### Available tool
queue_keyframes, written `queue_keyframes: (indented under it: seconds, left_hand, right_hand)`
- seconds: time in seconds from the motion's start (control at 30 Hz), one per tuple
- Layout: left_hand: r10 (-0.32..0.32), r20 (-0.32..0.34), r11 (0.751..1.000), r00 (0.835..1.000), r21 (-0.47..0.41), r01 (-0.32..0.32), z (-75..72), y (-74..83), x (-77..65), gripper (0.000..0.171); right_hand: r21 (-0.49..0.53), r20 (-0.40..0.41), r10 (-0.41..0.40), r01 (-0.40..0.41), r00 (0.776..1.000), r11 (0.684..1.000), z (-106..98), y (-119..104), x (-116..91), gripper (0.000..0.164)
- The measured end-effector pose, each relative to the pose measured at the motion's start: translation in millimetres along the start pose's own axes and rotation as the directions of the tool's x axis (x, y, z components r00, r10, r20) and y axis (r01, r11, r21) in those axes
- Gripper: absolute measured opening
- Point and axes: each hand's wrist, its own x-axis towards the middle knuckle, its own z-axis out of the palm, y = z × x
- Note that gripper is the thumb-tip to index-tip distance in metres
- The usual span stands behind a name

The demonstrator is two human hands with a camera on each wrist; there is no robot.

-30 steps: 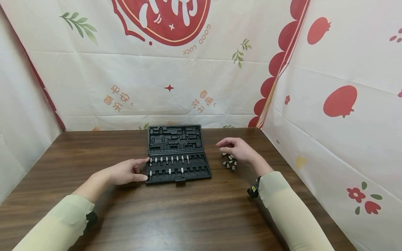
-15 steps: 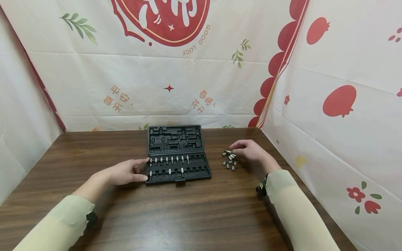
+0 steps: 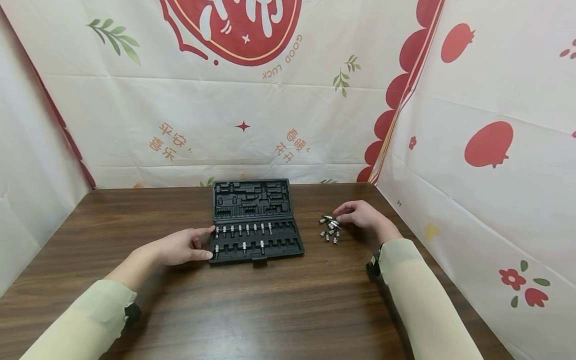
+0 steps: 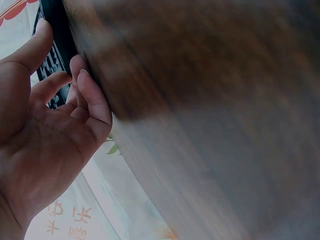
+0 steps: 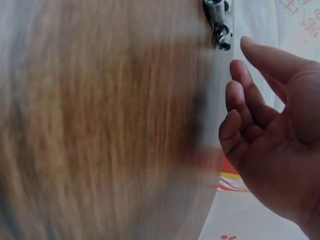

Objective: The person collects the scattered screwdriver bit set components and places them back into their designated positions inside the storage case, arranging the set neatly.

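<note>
A black socket case (image 3: 252, 197) lies opened on the table, lid at the back. In its tray, a row of silver bit sockets (image 3: 247, 230) fills the left part of the back row; three more, including one socket (image 3: 262, 246), sit spaced along the front row. My left hand (image 3: 177, 246) rests at the tray's left side, thumb and index finger touching its edge, other fingers loosely bent in the left wrist view. Right of the case lies a loose pile of sockets (image 3: 332, 226). My right hand (image 3: 364, 217) hovers at the pile's right side, thumb and fingers apart, holding nothing.
The brown wooden table (image 3: 252, 310) stretches around the case and pile. A patterned cloth (image 3: 225, 145) hangs behind the table, and another cloth (image 3: 486, 200) stands along its right side.
The right hand has moved right from above the pile to its right side, uncovering more of the sockets. The left hand and the case stay put.
</note>
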Motion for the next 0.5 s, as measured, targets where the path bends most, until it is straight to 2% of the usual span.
queue_keyframes:
  seconds: [0.27,0.5]
  left_hand:
    - [-0.006,0.003,1.000,1.000,0.009,0.006,-2.2,0.0,-0.1,0.084]
    - [-0.012,0.006,1.000,1.000,-0.004,0.012,-0.9,0.8,-0.3,0.085]
  right_hand:
    - [-0.001,0.033,0.020,-0.020,0.999,1.000,1.3,5.0,-1.4,0.027]
    - [-0.028,0.022,0.033,-0.032,0.999,0.999,-0.8,9.0,-5.7,0.021]
